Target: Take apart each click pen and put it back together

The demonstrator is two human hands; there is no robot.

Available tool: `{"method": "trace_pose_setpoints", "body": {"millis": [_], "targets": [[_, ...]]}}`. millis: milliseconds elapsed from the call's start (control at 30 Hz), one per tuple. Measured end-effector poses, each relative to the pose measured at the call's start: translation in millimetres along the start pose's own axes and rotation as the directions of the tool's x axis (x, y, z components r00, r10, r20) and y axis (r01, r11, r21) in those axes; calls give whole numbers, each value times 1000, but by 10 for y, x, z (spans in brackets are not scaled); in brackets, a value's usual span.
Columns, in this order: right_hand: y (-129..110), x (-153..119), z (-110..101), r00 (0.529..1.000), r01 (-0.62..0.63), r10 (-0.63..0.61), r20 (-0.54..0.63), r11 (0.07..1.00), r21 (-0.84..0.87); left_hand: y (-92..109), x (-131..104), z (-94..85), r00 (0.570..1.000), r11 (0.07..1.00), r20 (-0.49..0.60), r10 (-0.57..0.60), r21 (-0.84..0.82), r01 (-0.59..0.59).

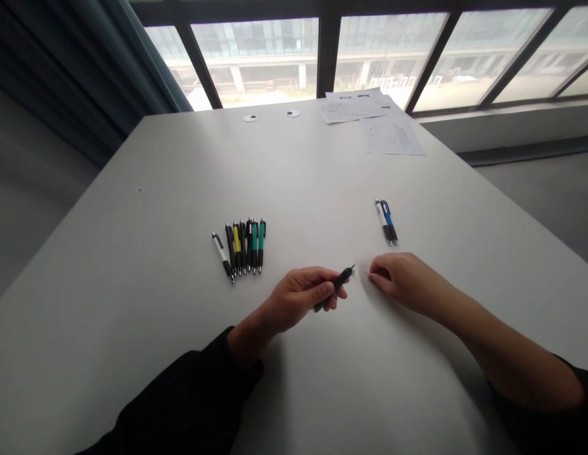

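Note:
My left hand (307, 294) is closed around a black pen (342, 278), held at a slant with its thin end up and to the right. Just right of that end, my right hand (401, 277) is in a pinch, apart from the pen. A small pale bit shows at its fingertips, too faint to name. Left of my left hand lies a row of click pens: a white pen (222, 254), a yellow pen (236, 243), two green pens (261, 243) and several black ones. Beyond my right hand, a white pen (383, 221) and a blue pen (389, 220) lie side by side.
The white table (194, 164) reaches to the windows. Printed sheets of paper (393, 136) lie at its far right. Two white oval pieces with dark spots (251, 118) sit near the back edge. A dark curtain (85, 57) hangs at the left.

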State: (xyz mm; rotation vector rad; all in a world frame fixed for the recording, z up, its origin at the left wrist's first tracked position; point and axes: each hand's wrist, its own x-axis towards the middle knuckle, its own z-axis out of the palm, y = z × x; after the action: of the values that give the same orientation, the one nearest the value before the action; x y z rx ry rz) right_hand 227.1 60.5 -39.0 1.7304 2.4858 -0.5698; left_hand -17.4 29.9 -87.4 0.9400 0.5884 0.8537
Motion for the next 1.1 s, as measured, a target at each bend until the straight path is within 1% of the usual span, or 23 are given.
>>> {"method": "trace_pose_setpoints", "body": {"millis": [133,233,267,333,367,400,467,500,567,600,667,733,800,867,1000,1100], "targets": [[36,-46,-8,998,17,-15,54,999,-35,-3,0,-7,1000,1000,-5,-20,0,20],[39,-82,-32,995,38,-36,95,999,-21,0,-2,-10,1000,1000,-2,-31,-1,31],[31,-98,-53,994,53,-54,93,998,18,0,-3,-11,999,999,0,-34,-1,34],[0,-144,-114,994,87,-97,46,978,190,1,-5,-11,999,999,4,-42,-1,42],[-24,-173,-151,994,109,-113,-5,944,311,2,-6,-10,999,999,8,-46,-1,46],[-52,-206,-186,990,138,-122,-64,889,437,4,-7,-8,999,999,15,-52,-3,52],[-120,-276,-245,977,205,-122,-173,747,632,16,-11,4,997,998,39,-68,-8,69],[-158,-312,-264,967,248,-127,-221,678,692,25,-15,14,996,997,52,-78,-12,78],[-234,-379,-282,939,339,-153,-308,555,759,45,-24,39,993,995,76,-93,-22,94],[-271,-408,-282,921,387,-164,-354,509,769,54,-29,53,992,995,85,-94,-28,96],[-336,-453,-276,875,478,-174,-451,459,749,66,-37,77,991,995,105,-86,-35,90],[-386,-480,-266,832,543,-170,-529,449,709,67,-40,91,990,996,123,-76,-33,80],[-420,-490,-256,806,574,-164,-569,454,682,63,-36,96,988,997,134,-70,-27,74],[-436,-491,-247,800,580,-161,-578,451,678,59,-31,94,988,997,137,-67,-24,71],[-433,-481,-230,818,555,-139,-558,440,706,57,-23,90,988,998,140,-60,-18,63],[-421,-469,-213,824,552,-148,-547,428,716,52,-21,89,988,998,142,-52,-12,55]]}}
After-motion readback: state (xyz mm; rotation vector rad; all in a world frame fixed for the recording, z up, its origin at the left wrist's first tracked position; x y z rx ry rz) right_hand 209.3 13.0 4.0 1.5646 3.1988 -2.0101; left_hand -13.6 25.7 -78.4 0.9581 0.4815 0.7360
